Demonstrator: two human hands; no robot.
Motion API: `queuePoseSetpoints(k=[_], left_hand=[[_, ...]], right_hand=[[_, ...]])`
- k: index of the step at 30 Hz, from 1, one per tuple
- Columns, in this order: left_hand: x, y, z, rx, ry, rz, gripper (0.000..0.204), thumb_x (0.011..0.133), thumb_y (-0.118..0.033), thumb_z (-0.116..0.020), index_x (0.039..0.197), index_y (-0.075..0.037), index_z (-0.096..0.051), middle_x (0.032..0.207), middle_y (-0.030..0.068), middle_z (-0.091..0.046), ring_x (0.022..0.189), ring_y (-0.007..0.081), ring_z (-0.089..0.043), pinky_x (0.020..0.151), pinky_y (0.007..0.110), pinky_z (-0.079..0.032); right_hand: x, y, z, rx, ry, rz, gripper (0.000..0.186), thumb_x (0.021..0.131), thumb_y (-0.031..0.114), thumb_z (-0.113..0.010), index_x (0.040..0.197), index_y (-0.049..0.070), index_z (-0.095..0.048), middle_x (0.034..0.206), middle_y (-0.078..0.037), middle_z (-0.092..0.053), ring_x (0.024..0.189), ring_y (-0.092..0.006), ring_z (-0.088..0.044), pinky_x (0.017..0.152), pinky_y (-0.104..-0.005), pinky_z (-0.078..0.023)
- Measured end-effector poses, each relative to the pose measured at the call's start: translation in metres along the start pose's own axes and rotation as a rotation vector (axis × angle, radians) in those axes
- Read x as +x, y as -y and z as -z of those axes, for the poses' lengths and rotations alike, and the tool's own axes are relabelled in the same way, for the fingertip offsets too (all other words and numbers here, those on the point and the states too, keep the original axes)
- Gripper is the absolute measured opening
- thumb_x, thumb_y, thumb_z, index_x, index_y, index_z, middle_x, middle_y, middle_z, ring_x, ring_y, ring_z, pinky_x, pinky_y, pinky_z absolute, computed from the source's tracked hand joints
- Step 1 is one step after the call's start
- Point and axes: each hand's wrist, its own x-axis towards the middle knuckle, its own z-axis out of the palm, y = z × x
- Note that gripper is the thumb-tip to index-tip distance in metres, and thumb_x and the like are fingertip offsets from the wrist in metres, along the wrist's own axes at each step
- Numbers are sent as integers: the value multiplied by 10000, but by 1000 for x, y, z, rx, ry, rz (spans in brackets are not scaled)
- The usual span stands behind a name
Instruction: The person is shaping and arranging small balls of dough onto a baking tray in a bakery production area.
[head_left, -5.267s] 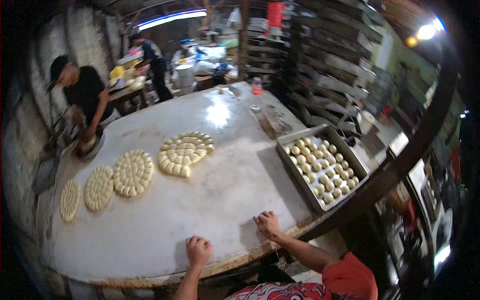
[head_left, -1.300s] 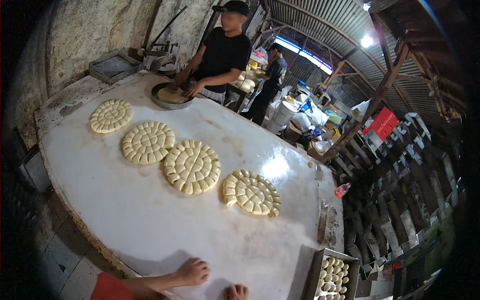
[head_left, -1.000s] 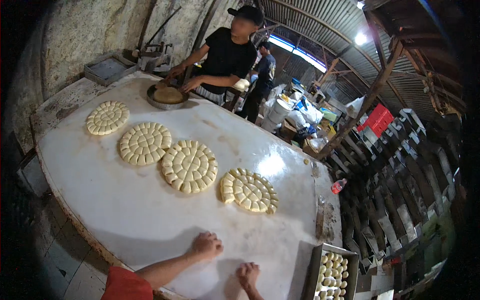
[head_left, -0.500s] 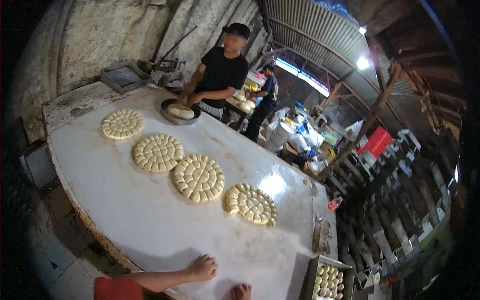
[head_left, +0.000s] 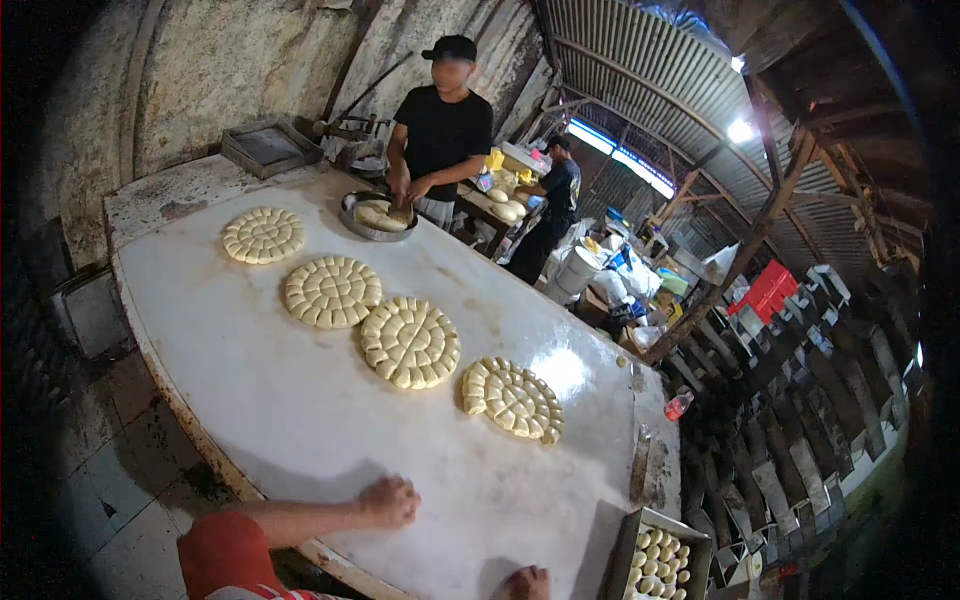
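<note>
My left hand [head_left: 388, 502] is low on the white tabletop [head_left: 250, 380], its fingers curled; what lies under them, if anything, is hidden. My right hand [head_left: 524, 583] is partly visible at the lower edge, also curled, near a metal tray [head_left: 627, 530] of several small pale dough balls [head_left: 655, 568]. Beyond my hands lie rounds of cut dough: one at the far left [head_left: 262, 234], two in the middle [head_left: 331, 291] [head_left: 409, 342], and one on the right [head_left: 512, 398] with an uneven edge.
A co-worker [head_left: 440, 130] in black works dough in a round pan [head_left: 365, 228]. Another person [head_left: 548, 200] stands behind, near buckets [head_left: 575, 270] and bags. A square tin [head_left: 270, 160] sits at the back left, a bottle [head_left: 677, 406] at the right edge; wooden slats rise beyond.
Since the oldest frame, the view has swung round toward the co-worker. My curled hands have shifted slightly over the tabletop. The co-worker's hands have moved within the pan, showing paler dough there.
</note>
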Motion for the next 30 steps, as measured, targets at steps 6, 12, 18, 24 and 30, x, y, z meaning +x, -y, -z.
queuePoseSetpoints(k=[6, 12, 18, 24, 30], left_hand=[[40, -16, 12, -18, -85, 57, 227, 769, -294, -556, 849, -86, -599, 963, 120, -542, 957, 333, -502, 789, 495, -435], [-45, -53, 2, 268, 67, 297, 232, 822, -85, -547, 1039, -4, -533, 1050, 178, -523, 1051, 285, -465, 928, 490, -368], [-75, -109, -27, -5, 684, 581, 424, 818, -313, -544, 1059, 35, -517, 996, 301, -567, 930, 436, -550, 827, 476, -422], [29, -247, 9, -564, 825, 740, 294, 894, -260, -508, 1014, 1, -574, 858, 177, -613, 843, 277, -592, 733, 383, -475], [169, -316, 18, -844, 684, 681, 259, 810, -15, -550, 1065, -19, -506, 1061, 112, -526, 997, 196, -509, 875, 376, -439]], right_hand=[[-14, 112, -39, -852, -68, 248, 231, 782, 236, -593, 939, 68, -563, 984, -194, -538, 971, -384, -448, 853, -509, -344], [18, 168, 158, -281, 450, -316, 213, 870, 199, -522, 989, 23, -539, 857, -73, -569, 776, -179, -528, 709, -314, -453], [1, 84, 429, -520, -972, -311, 227, 688, 65, -577, 904, -7, -563, 855, -242, -595, 871, -367, -589, 753, -437, -459], [12, -35, 523, -645, -911, -689, 288, 743, 99, -575, 991, -41, -532, 963, -289, -594, 926, -419, -576, 805, -460, -471], [55, -129, 504, -765, -756, -606, 203, 823, 109, -495, 975, 3, -579, 1003, -219, -590, 914, -377, -598, 807, -468, -491]])
